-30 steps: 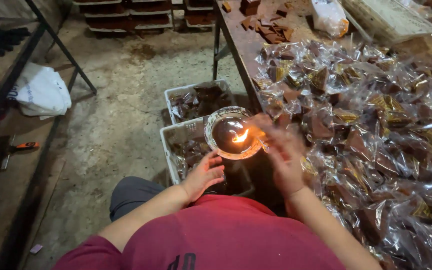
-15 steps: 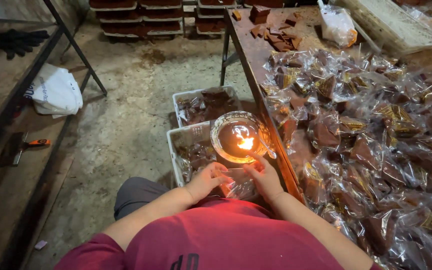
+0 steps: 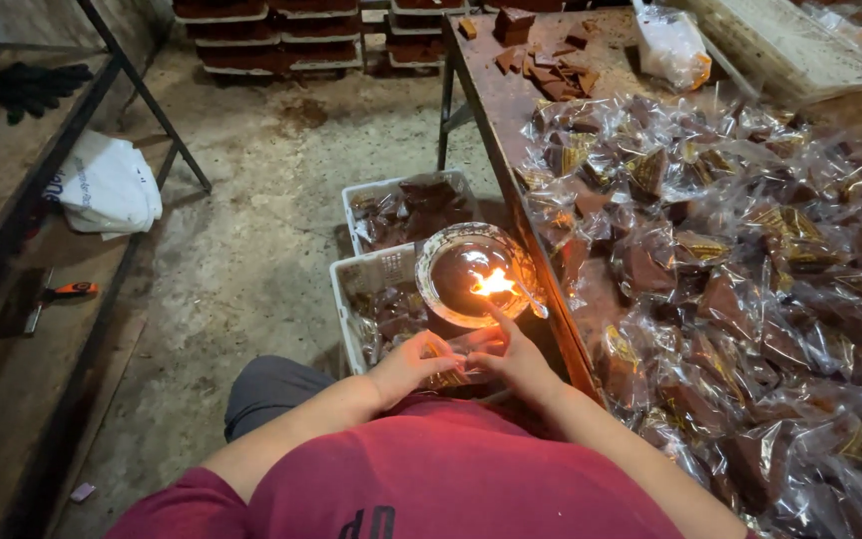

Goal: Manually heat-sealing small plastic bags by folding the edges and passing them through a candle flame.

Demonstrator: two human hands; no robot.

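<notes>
Pinched between left hand (image 3: 413,361) and right hand (image 3: 509,354): one small clear-wrapped packet (image 3: 451,351), both hands closed on it, right forefinger stretched toward flame (image 3: 492,284). Flame burning in round glass bowl (image 3: 471,271), on white crate (image 3: 379,304) at table's (image 3: 496,105) left edge. Second crate (image 3: 406,205) just behind. Wrapped brown pieces (image 3: 740,289) heaped over the tabletop.

Clear-wrapped brown packets (image 3: 750,289) heaped on table (image 3: 511,110)

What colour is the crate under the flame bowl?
White, the crate shows best in the head view, holding brown wrapped pieces.
</notes>
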